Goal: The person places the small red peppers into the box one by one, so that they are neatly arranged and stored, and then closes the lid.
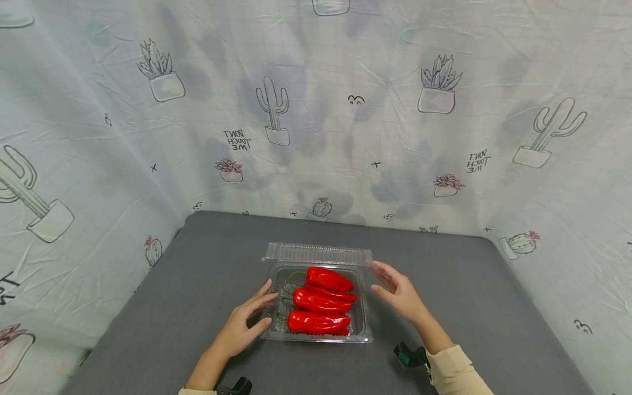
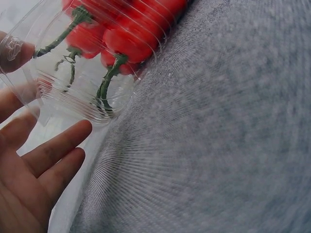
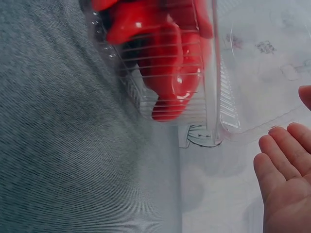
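Observation:
A clear plastic clamshell box (image 1: 364, 329) has its ribbed lid (image 1: 318, 253) raised at the back. Several glossy red peppers (image 1: 318, 322) lie side by side in it, their green stems (image 2: 111, 77) toward the left wall. My left hand (image 1: 241, 328) is at the box's left rim, fingers spread and fairly straight, with some fingertips overlapping the plastic in the left wrist view. On the other side, my right hand (image 1: 401, 293) has its extended fingertips right at the lid's right corner. In the right wrist view its palm and straight fingers (image 3: 279, 145) show beside the lid.
The box stands on a grey cloth-covered table (image 1: 217, 252). Behind and at both sides hangs a pale curtain (image 1: 316, 126) printed with cacti and potted plants. A dark wrist device (image 1: 410, 355) sits by the right cuff, another (image 1: 239, 387) by the left.

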The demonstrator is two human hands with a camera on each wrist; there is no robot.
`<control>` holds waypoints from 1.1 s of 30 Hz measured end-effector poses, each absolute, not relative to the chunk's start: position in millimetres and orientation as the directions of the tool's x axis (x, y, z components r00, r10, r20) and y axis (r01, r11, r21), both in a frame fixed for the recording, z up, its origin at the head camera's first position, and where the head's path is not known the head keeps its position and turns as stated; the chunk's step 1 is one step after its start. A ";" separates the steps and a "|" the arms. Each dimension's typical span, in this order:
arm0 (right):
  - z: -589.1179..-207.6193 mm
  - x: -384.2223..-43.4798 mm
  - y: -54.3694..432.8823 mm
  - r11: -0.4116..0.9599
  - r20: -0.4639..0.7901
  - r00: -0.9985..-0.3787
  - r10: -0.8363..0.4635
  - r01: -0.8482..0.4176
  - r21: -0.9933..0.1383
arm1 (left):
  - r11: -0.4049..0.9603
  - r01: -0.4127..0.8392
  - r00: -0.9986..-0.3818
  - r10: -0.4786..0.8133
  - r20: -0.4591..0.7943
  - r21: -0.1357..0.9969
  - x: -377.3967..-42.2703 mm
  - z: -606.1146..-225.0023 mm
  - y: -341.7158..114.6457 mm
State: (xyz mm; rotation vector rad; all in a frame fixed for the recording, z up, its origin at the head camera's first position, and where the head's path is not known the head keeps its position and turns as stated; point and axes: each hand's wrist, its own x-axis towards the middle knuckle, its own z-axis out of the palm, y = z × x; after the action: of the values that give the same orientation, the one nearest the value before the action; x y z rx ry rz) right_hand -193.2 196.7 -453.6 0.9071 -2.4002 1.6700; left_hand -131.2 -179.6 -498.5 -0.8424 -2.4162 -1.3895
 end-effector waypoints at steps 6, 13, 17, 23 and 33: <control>-459.0 -190.0 197.6 0.199 0.402 -0.813 -0.420 -0.515 -0.834 | 0.392 0.571 -0.817 0.359 0.451 0.722 -134.2 -505.1 -180.7; -468.7 -186.0 198.6 0.121 0.427 -0.779 -0.459 -0.530 -0.839 | 0.434 0.528 -0.848 0.312 0.428 0.730 -137.4 -514.4 -183.7; -472.2 -181.4 198.2 0.097 0.397 -0.790 -0.467 -0.492 -0.865 | 0.472 0.508 -0.861 0.301 0.410 0.721 -136.4 -514.1 -184.1; -475.4 -177.3 196.8 0.125 0.347 -0.830 -0.436 -0.438 -0.890 | 0.474 0.511 -0.860 0.303 0.412 0.717 -135.7 -513.5 -183.8; -485.8 -175.0 196.3 0.159 0.318 -0.841 -0.437 -0.420 -0.893 | 0.316 0.531 -0.835 0.354 0.422 0.786 -137.1 -512.9 -186.2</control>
State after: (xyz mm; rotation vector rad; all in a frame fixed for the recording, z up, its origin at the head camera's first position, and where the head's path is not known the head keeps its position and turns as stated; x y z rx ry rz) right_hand -175.0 196.3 -485.8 0.8885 -2.4030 1.8430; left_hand -137.1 -186.2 -512.9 -0.8170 -2.4045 -1.5397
